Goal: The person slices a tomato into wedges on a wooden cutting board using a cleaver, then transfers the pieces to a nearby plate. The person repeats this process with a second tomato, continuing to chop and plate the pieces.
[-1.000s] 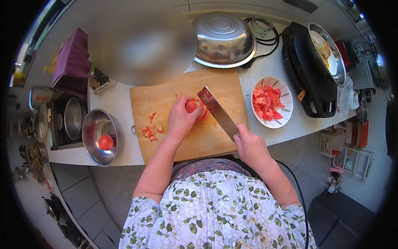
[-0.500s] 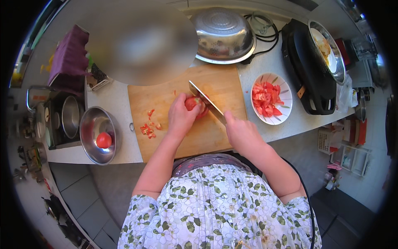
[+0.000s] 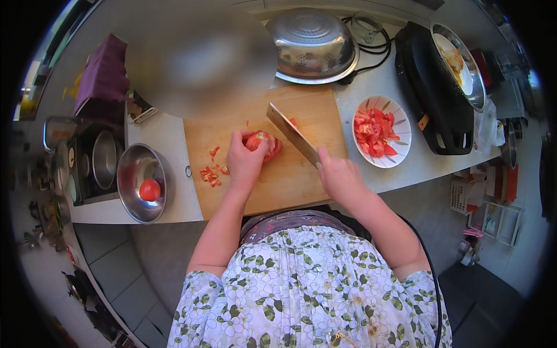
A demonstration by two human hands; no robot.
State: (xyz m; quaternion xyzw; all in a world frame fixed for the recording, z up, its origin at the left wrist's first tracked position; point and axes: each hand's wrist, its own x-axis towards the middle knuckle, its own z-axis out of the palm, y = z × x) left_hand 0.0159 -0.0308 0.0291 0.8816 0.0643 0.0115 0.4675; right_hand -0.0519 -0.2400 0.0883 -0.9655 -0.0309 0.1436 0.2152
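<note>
On the wooden cutting board (image 3: 290, 185), my left hand (image 3: 245, 159) grips a cut tomato (image 3: 271, 148) with its fingers curled round it. My right hand (image 3: 339, 177) is closed round the handle of a kitchen knife (image 3: 294, 133). The wide blade slants up and to the left, a little to the right of the tomato and apart from it. A small red piece (image 3: 293, 122) shows just beyond the blade. Several tomato scraps (image 3: 211, 174) lie on the board left of my left hand. Chopped tomato (image 3: 374, 132) fills a white plate (image 3: 397, 159) right of the board.
A steel bowl (image 3: 129, 204) holding a whole tomato (image 3: 149, 189) stands at the left counter edge. An upturned steel colander (image 3: 313, 40) sits behind the board. A black appliance (image 3: 426, 87) is at the right, with a cord (image 3: 380, 64) nearby. The far left is blurred out.
The knife has come away from the tomato to the right, leaving a gap. My left hand and the tomato have shifted slightly left, and a small red piece now shows beyond the blade.
</note>
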